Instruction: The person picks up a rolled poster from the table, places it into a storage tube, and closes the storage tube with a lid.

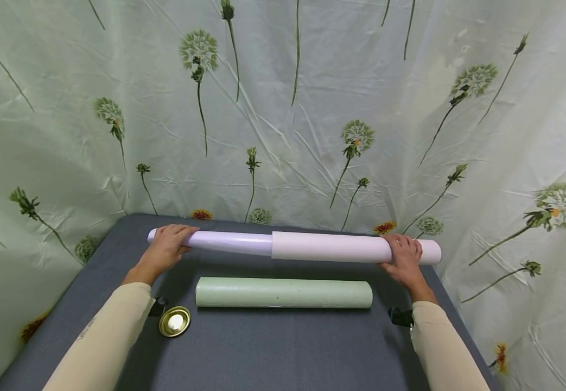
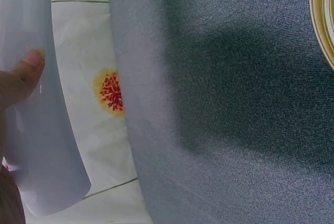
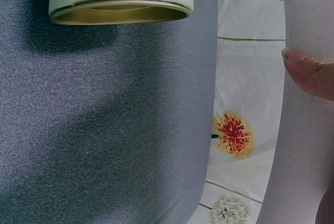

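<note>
A long rolled-up paper sheet spans both hands near the far side of the table. Its narrower left part is a glossy lilac-white roll (image 1: 234,243), and the wider right part is a matte pinkish-white roll (image 1: 326,247) around it. My left hand (image 1: 166,247) grips the glossy part near its left end, the thumb lying along its near side. Near the opposite end, my right hand (image 1: 402,258) holds the matte part. Below the paper lies a pale green tube (image 1: 283,293) on its side; the right wrist view shows its open end with a gold rim (image 3: 120,16).
A round gold lid (image 1: 175,321) lies left of the tube, close to the left forearm. Dark grey cloth covers the table (image 1: 283,353). A floral curtain (image 1: 283,108) hangs behind the table and along its sides.
</note>
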### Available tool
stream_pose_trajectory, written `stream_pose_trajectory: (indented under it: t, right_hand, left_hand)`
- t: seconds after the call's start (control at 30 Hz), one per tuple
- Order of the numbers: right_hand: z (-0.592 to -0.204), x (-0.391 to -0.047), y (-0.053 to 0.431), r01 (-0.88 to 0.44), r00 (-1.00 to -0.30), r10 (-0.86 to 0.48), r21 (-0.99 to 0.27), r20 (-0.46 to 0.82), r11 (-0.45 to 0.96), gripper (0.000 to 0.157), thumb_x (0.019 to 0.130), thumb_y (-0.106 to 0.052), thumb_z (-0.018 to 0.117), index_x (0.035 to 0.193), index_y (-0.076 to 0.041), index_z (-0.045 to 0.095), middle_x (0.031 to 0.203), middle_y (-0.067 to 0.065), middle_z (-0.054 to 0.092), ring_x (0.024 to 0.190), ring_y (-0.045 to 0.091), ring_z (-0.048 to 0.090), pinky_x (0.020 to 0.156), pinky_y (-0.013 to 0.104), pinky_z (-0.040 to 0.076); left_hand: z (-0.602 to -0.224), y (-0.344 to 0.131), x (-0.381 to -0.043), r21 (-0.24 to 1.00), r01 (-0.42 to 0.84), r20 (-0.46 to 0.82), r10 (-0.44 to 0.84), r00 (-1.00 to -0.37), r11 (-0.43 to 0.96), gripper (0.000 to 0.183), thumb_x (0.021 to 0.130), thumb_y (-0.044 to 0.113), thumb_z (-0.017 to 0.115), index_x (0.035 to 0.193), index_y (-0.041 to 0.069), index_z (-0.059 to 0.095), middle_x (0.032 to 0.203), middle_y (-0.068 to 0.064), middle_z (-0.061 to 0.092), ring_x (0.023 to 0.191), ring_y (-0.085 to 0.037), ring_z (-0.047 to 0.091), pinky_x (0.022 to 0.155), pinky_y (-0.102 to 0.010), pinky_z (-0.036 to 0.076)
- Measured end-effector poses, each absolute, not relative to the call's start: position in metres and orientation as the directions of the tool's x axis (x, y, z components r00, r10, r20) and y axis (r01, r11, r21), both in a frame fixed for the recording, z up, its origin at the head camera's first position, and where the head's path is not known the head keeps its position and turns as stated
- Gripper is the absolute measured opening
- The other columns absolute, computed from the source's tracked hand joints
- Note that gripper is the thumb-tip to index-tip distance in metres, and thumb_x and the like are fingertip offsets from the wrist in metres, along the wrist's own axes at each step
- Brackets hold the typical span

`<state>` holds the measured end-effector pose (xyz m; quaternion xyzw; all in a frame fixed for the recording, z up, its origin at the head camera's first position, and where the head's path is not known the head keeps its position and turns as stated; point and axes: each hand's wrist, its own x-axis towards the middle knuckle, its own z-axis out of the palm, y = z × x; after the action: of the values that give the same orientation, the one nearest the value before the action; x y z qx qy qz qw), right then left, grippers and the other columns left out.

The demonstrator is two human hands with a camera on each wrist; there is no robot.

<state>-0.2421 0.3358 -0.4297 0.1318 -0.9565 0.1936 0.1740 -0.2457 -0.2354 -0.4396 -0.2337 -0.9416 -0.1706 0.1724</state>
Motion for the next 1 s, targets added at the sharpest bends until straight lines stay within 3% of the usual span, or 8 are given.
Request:
stream_pose_trajectory:
  t: [1.0]
  right_hand:
    - [-0.429, -0.2416, 0.3316, -0.318, -0.899, -0.177, -0.318, 0.401, 0.893, 0.065, 0.067, 0.0, 0.083, 0.124, 0.002, 0.052, 0.123, 0.031, 0.047, 0.119, 0.05, 0.031, 0.103, 0.066, 0.006]
  left_hand:
    - [-0.4385, -0.2254, -0.2477, 0.232, 0.548, 0.452, 0.409, -0.793, 0.804, 0.047, 0.074, 0.002, 0.079, 0.119, 0.001, 0.062, 0.108, -0.02, 0.059, 0.103, -0.042, 0.055, 0.089, -0.061, 0.035]
